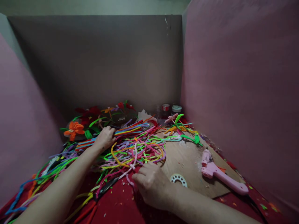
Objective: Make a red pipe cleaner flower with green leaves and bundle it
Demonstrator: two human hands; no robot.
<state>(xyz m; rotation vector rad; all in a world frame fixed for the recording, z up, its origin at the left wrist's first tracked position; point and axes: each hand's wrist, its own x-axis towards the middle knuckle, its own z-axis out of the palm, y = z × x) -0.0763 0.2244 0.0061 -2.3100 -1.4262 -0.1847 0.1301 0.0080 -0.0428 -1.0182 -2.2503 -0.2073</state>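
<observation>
My left hand reaches to the back left, its fingers closed over a bundle of straight, multicoloured pipe cleaners. In front of that bundle spreads a tangle of bent pipe cleaners in pink, green, yellow and purple. At the tangle's near edge is my right hand, with curled fingers; whatever lies inside them is hidden. A pale pink pipe cleaner ends close to those fingertips. Just right of that hand, a white ring with holes lies partly covered by my wrist.
A pink glue gun lies on a brown board at the right. Pipe-cleaner flowers, among them an orange one, stand at the back left. Jars stand near the back corner. Pink walls close in both sides.
</observation>
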